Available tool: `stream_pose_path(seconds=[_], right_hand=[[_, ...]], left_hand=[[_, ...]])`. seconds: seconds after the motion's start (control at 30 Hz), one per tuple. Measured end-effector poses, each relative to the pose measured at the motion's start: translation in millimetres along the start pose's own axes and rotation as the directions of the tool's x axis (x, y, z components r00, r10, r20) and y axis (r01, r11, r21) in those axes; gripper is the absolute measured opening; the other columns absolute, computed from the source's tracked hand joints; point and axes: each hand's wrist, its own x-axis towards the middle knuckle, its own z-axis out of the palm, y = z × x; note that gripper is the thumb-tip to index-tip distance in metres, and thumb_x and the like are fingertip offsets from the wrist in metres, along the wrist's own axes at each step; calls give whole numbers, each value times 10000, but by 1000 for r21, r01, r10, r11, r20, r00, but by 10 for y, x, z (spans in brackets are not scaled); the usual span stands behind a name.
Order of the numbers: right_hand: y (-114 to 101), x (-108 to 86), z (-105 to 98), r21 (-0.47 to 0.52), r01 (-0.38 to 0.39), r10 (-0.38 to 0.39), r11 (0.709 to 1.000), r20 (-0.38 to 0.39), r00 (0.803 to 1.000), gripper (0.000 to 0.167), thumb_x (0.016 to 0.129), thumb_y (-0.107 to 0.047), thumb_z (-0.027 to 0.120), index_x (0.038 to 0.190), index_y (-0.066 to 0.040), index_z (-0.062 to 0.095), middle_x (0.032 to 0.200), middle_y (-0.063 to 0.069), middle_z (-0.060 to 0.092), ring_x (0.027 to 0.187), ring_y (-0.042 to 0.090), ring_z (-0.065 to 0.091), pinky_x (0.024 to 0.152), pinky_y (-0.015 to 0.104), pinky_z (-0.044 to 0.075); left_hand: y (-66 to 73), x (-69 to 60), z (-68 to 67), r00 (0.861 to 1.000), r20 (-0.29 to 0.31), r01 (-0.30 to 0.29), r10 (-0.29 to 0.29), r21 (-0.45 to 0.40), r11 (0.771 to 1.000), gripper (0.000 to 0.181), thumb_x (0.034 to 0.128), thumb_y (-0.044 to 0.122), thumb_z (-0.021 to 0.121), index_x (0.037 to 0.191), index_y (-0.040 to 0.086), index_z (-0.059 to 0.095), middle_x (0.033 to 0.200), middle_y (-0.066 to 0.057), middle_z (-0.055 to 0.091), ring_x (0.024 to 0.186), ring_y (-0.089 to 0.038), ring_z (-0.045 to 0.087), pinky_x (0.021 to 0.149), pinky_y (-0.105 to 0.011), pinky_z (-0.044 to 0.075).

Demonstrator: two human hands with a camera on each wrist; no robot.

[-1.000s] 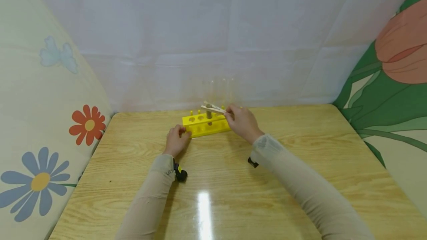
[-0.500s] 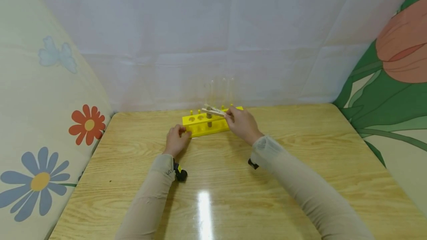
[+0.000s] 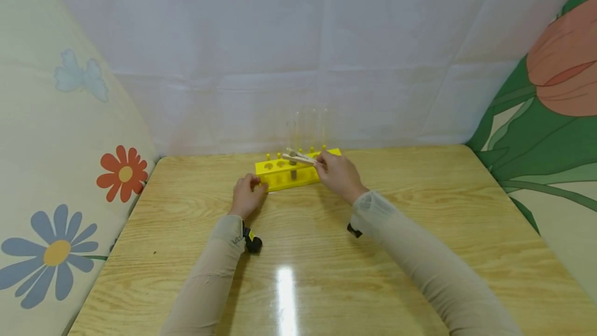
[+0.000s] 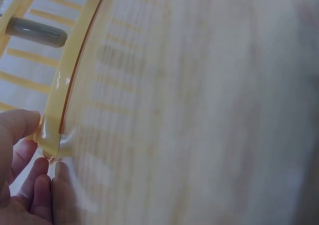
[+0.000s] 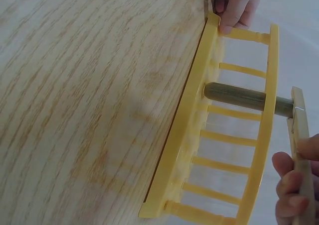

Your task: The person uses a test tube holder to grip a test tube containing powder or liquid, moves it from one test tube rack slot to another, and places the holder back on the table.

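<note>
In the head view a yellow test tube rack [image 3: 276, 182] stands at the table's back edge. My left hand [image 3: 246, 197] holds its left end; the left wrist view shows thumb and fingers [image 4: 24, 123] about the base's corner. My right hand [image 3: 342, 175] grips a wooden test tube clamp [image 3: 303, 158]. The clamp's jaws are around the upper part of a test tube [image 3: 293, 175] with dark grey-green contents. That tube stands in a rack hole, and in the right wrist view its rounded end [image 5: 214, 91] reaches the base. My right hand covers part of the rack's right side.
Clear test tubes [image 3: 314, 123] stand upside down on pegs along the rack's back. Behind rises a white cloth backdrop [image 3: 224, 56]. Flower-printed panels [image 3: 125, 174] flank the wooden table [image 3: 196, 185]. Both wrists carry small black cameras [image 3: 253, 244].
The test tube has gone down through the rack's hole, and the clamp and right hand have dropped slightly with it. My left hand stays on the rack's left end.
</note>
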Motion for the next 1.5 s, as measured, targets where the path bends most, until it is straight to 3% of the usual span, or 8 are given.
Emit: stream_pose_path(seconds=[0.53, 0.93, 1.5], right_hand=[[38, -27, 55, -29, 0, 1, 1000, 8, 1000, 135, 997, -134, 630, 1033, -7, 660, 862, 114, 712, 499, 113, 460, 464, 264, 385], [80, -66, 130, -90, 38, -37, 995, 13, 999, 168, 1040, -155, 570, 1067, 0, 628, 700, 29, 552, 467, 102, 382, 433, 253, 335], [99, -65, 186, -128, 26, -32, 991, -42, 999, 160, 1018, -166, 605, 1045, -11, 637, 723, 54, 605, 441, 105, 385, 402, 256, 321]], left_hand=[[0, 3, 0, 1000, 7, 12, -12, -5, 1000, 291, 969, 234, 651, 1134, 9, 571, 1119, -196, 519, 1044, -344, 459, 926, -478, 370], [-9, 9, 7, 1000, -3, 10, -10, -5, 1000, 290, 961, 238, 655, 1121, 12, 573, 1119, -196, 518, 1050, -347, 456, 926, -476, 366], [-22, 5, -1, 1000, 10, 9, -9, -12, 1000, 297, 969, 252, 651, 1131, 18, 567, 1129, -193, 509, 1058, -345, 444, 923, -478, 366]])
